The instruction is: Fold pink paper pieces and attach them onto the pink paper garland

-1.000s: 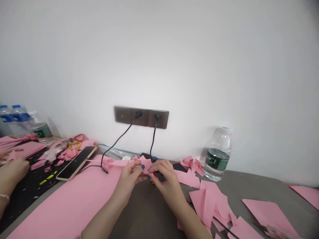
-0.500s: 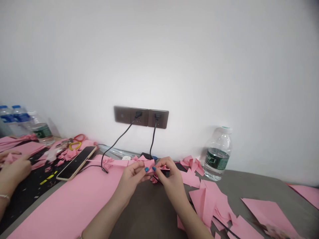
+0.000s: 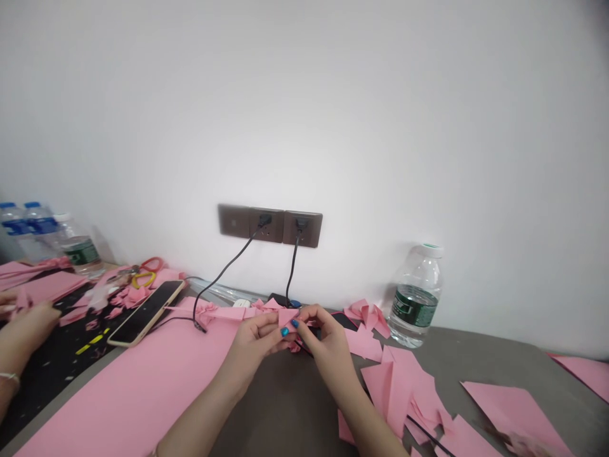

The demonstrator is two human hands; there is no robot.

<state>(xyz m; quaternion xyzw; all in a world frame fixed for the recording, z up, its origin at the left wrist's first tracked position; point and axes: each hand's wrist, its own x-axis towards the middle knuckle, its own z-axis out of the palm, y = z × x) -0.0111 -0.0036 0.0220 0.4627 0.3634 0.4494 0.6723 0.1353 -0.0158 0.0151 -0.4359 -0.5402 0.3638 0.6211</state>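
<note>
Between my two hands is a small folded piece of pink paper (image 3: pixel 287 317), held up above the grey table. My left hand (image 3: pixel 259 336) pinches its left side, thumb in front and fingers curled behind. On the other side my right hand (image 3: pixel 321 330) grips the paper's right edge between thumb and fingertips. The two thumbs nearly touch at the paper's lower part. Small pink folded pieces lie just behind and below the hands, partly covered by them. A large pink sheet (image 3: pixel 157 374) spreads out to the left of my left forearm.
A phone (image 3: pixel 147 312) lies on the left, near scissors (image 3: pixel 144 278). Another person's hand (image 3: pixel 33 327) holds pink paper at far left. A water bottle (image 3: pixel 415 295) stands right, beside cut pink sheets (image 3: pixel 399 387). Two black cables run from the wall socket (image 3: pixel 269 225).
The pink paper has turned between my fingers and now shows a pointed, triangular face. My thumbs have moved closer together. At far left the other person's hand has shifted slightly.
</note>
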